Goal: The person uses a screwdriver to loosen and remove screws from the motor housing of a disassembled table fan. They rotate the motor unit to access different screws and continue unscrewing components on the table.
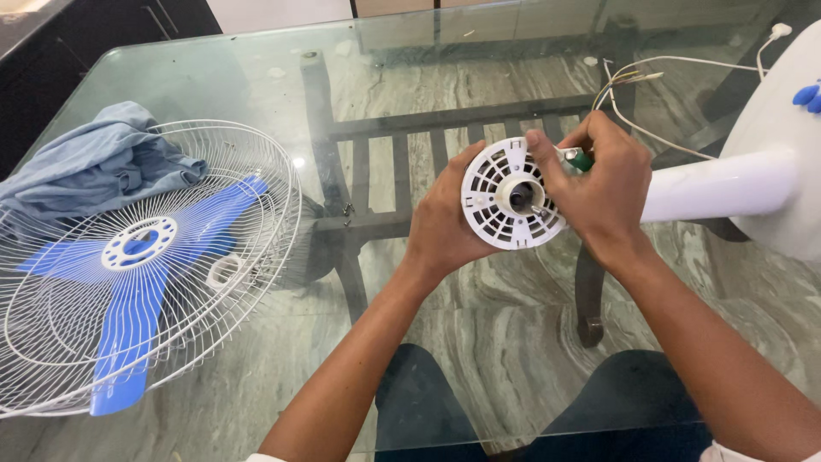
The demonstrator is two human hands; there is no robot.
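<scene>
My left hand [440, 224] grips the back of a round white vented fan motor housing [499, 188], which it holds up over the glass table [256, 77]. Its dark shaft hub faces me. My right hand [599, 184] is closed around a green-handled screwdriver [581, 159] whose tip points into the housing near the hub. The housing joins a white fan stand pole [718, 184] that runs off to the right.
A white wire fan guard [51, 342] with blue blades [128, 334] lies at the left, partly on a blue cloth [103, 162]. Loose wires [667, 73] trail at the upper right near the white fan base [782, 111]. My knees show under the glass.
</scene>
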